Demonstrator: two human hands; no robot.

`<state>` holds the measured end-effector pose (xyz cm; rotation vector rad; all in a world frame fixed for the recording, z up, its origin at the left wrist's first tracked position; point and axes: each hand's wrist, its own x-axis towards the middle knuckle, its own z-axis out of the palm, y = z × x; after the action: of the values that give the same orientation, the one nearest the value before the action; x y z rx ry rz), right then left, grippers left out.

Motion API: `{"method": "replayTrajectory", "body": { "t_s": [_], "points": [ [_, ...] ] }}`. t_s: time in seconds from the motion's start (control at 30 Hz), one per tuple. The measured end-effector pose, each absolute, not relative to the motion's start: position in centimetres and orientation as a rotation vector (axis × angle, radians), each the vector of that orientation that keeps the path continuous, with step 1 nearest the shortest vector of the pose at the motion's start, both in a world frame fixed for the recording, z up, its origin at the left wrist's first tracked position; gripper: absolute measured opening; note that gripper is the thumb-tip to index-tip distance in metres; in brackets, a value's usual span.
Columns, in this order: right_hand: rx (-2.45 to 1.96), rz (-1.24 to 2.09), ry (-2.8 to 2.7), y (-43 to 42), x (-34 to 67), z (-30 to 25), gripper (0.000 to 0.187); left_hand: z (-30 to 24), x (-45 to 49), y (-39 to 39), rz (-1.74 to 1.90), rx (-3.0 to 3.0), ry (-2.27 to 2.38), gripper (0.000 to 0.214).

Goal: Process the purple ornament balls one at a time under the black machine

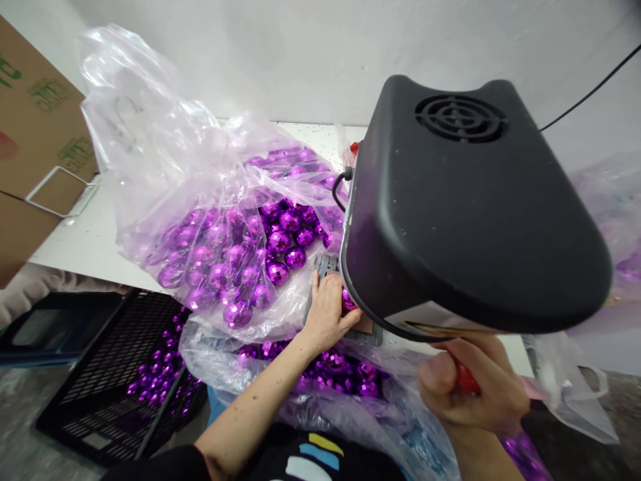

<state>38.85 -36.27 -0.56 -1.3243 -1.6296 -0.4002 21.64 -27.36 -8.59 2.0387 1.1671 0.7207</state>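
A large black machine housing [475, 200] with a round vent on top fills the right side. Below its front edge, my right hand [475, 387] is closed around a red handle knob [467, 379]. My left hand [328, 307] reaches under the housing's left side, over the grey slotted base plate [328, 266]. Its thumb and fingers curl about a shiny purple faceted ball [348, 300], partly hidden by the hand and the housing. To the left, a clear plastic bag [150, 147] lies open with many purple faceted balls [278, 242] spilling toward the plate.
Another clear bag [210, 347] with purple balls sits at my lap below the white table [80, 244]. A black mesh crate [100, 374] holding more purple balls stands lower left. Cardboard boxes [40, 120] are at far left, and a black cable [591, 93] runs along the wall.
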Motion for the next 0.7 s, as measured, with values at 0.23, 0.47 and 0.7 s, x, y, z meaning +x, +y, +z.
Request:
{"method": "replayTrajectory", "body": {
  "t_s": [0.23,0.47,0.7],
  "points": [
    [-1.273,-0.473,-1.565,-36.0,38.4,-1.7,0.013,-8.4,21.6,-27.3,0.715,2.049,1.163,0.038],
    [-1.234,-0.505,-1.480,-35.9,38.2,-3.1,0.014,-8.3,21.7,-27.4,0.725,2.049,1.170,0.038],
    [-1.207,-0.497,-1.433,-35.6,38.5,-4.6,0.018,-9.0,21.7,-27.4,0.781,2.030,1.150,0.037]
  ]
}}
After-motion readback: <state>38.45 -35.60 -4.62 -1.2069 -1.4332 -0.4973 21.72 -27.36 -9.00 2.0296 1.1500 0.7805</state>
